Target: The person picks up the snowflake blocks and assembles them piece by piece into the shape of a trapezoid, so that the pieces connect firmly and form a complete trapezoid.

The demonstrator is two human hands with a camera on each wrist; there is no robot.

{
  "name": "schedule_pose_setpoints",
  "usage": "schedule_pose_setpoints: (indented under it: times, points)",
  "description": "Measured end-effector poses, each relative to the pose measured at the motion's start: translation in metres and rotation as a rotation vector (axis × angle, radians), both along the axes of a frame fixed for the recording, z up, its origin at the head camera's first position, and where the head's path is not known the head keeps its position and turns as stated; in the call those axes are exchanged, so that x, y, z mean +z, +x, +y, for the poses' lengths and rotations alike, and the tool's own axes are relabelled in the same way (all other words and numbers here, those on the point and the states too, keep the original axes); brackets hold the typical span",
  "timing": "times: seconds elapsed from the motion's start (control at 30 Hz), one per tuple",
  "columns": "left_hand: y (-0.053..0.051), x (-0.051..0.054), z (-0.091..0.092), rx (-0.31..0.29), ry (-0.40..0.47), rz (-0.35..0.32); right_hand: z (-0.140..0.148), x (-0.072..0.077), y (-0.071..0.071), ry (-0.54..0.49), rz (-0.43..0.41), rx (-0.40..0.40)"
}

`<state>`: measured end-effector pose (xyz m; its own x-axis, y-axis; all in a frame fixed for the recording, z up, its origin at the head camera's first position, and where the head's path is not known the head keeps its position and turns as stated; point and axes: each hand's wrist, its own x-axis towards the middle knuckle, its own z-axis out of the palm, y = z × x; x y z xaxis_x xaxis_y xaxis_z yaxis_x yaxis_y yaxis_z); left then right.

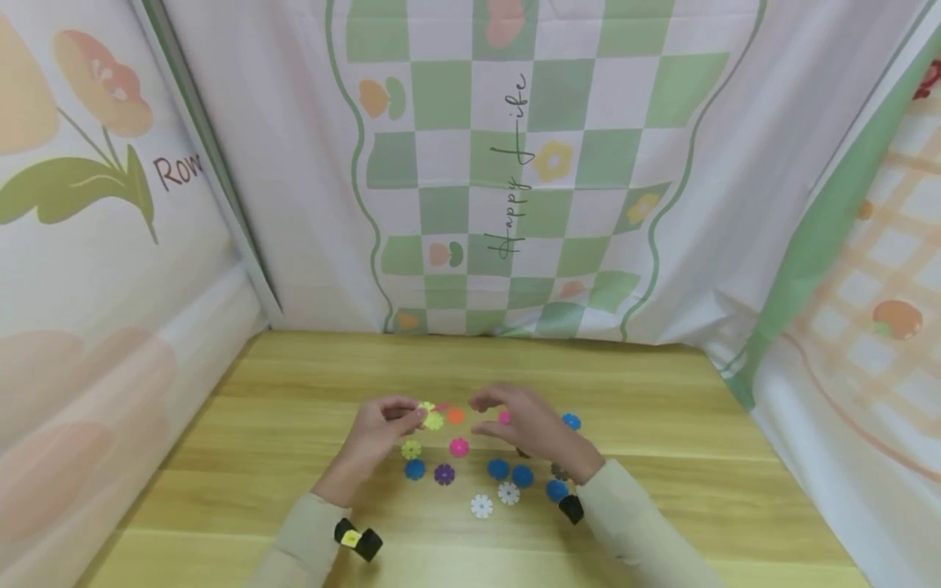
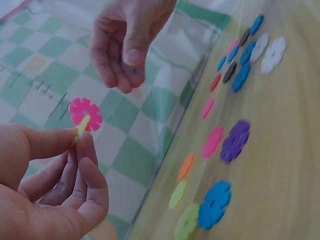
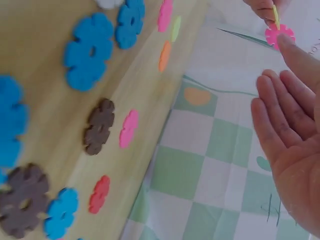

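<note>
My left hand (image 1: 384, 425) pinches a yellow flower-shaped plastic disc (image 2: 81, 128) between thumb and fingertip. A pink notched disc (image 2: 84, 107) is joined to the yellow one, and both are held above the table. To the right, my right hand (image 1: 524, 420) hovers with loosely bent fingers and nothing in its grasp. In the right wrist view its palm shows, apart from the joined pair. Under the hands lie an orange disc (image 1: 456, 416), a pink disc (image 1: 459, 447) and a purple disc (image 1: 444, 474).
More loose discs lie across the wooden table (image 1: 632, 539): several blue ones (image 1: 498, 469), two white ones (image 1: 481, 506), brown ones (image 3: 99, 126) and a red one (image 3: 99, 194). Behind the table hangs a green-and-white checked curtain (image 1: 559, 106).
</note>
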<state>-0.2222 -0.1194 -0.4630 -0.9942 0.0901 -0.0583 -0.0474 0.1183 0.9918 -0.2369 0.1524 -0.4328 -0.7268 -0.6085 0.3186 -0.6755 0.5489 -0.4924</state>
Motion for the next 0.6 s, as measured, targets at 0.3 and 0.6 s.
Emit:
schedule_pose_setpoints:
  times: [0.3,0.6]
  points:
    - [-0.018,-0.012,-0.030,0.154,-0.009,-0.009,-0.043,-0.005,-0.033,0.202,-0.100,0.076]
    - [-0.027,-0.023,-0.038,0.200,0.043,-0.028,-0.073,-0.026,-0.058,0.224,-0.226,0.060]
